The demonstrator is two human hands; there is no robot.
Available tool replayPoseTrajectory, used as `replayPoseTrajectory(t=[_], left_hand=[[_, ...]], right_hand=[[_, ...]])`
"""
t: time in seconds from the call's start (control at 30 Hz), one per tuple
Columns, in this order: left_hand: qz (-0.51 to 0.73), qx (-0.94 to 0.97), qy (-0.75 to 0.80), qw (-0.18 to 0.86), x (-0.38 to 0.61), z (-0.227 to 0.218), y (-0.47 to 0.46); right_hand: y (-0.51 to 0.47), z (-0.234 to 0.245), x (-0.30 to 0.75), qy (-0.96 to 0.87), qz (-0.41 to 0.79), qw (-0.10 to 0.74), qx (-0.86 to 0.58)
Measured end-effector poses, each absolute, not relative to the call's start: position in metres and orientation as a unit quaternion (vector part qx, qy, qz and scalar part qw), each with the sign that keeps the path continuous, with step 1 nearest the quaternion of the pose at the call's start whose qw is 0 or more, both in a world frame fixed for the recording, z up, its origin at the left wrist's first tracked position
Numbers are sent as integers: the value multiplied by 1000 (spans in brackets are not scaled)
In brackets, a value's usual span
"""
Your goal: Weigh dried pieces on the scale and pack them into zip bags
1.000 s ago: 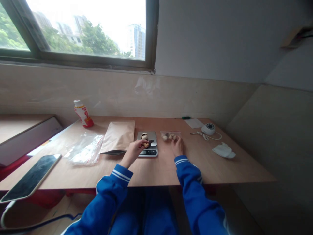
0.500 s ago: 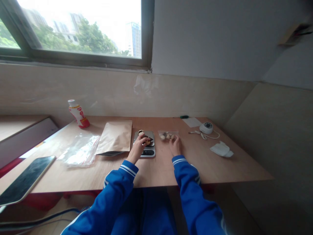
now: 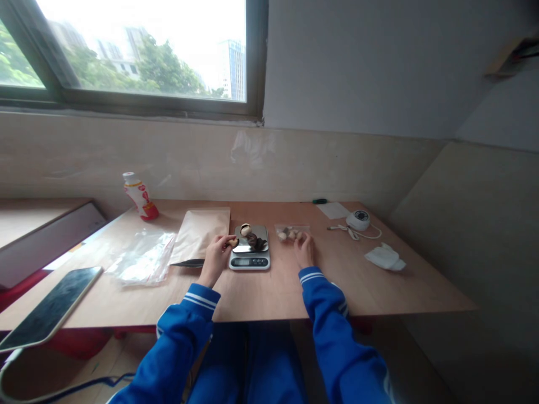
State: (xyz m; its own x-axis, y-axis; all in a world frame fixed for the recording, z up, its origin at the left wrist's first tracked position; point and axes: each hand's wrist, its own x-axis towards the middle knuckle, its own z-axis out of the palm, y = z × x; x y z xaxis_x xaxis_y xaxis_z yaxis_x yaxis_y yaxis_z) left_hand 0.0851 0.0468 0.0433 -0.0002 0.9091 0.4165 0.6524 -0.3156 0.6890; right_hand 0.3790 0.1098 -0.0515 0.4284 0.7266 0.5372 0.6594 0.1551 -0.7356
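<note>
A small kitchen scale (image 3: 249, 259) stands mid-table with a pale round piece (image 3: 245, 229) and a dark lump (image 3: 254, 242) on its platform. My left hand (image 3: 217, 253) is just left of the scale, fingers pinched on a small tan piece (image 3: 232, 242). My right hand (image 3: 304, 249) rests on the near edge of a clear bag of several small pieces (image 3: 289, 233), fingers curled on it. A brown paper pouch (image 3: 201, 240) lies open-mouthed toward me, left of the scale.
Clear plastic bags (image 3: 142, 256), a tablet (image 3: 49, 307) and a red-and-white bottle (image 3: 141, 196) lie to the left. To the right sit a white round device with its cable (image 3: 357, 221), a white sheet (image 3: 334, 210) and crumpled tissue (image 3: 384, 258).
My left hand reached onto the scale platform, left a dark lump there, then drew back left with a small tan piece pinched in it. My right hand stayed on the clear bag.
</note>
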Motion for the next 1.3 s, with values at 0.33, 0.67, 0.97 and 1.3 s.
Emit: replayPoseTrajectory(t=[0.33,0.67,0.97,1.3], left_hand=[[368,763,517,122,109,15,64],[349,799,474,121,98,21,71],[407,744,518,110,78,32,72],[455,696,542,123,85,53,69]], right_hand=[[112,-55,380,-535,21,549,-642],[112,-56,380,-532,43,560,-634],[113,-57,380,-522,37,565,-638],[110,-53,377,-521,31,555,-648]])
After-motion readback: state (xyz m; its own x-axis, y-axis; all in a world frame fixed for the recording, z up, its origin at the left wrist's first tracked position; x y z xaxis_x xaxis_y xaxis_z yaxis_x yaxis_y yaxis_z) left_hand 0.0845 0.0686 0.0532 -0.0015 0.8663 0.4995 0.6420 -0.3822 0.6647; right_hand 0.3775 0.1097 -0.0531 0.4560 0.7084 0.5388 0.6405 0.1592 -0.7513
